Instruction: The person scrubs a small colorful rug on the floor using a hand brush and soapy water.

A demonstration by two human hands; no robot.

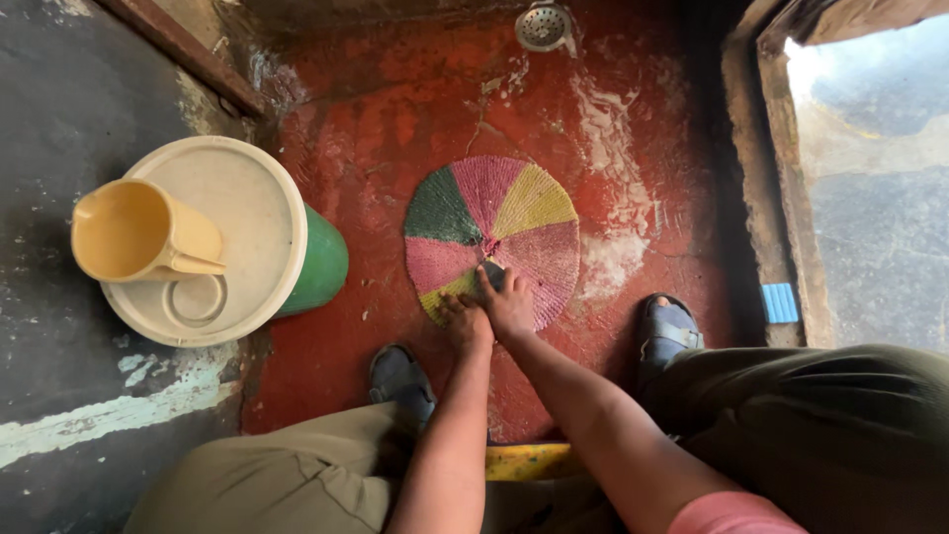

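Observation:
A round woven mat [514, 222] with pink, green and yellow wedges lies flat on the wet red floor [376, 129]. My left hand [463, 322] presses on the mat's near edge with its fingers spread. Just to its right, my right hand [511, 307] rests on the mat, its fingers closed around a small dark object [492, 271] near the mat's middle. What that object is cannot be made out. Both forearms reach down between my knees.
A green bucket [324, 265] with a cream lid [252, 203] stands at the left, and a pale yellow jug [133, 232] sits on the lid. A metal drain [543, 26] is at the far wall. My sandalled feet [400, 376] [668, 326] flank the mat. A doorway threshold with a blue block [779, 303] is at the right.

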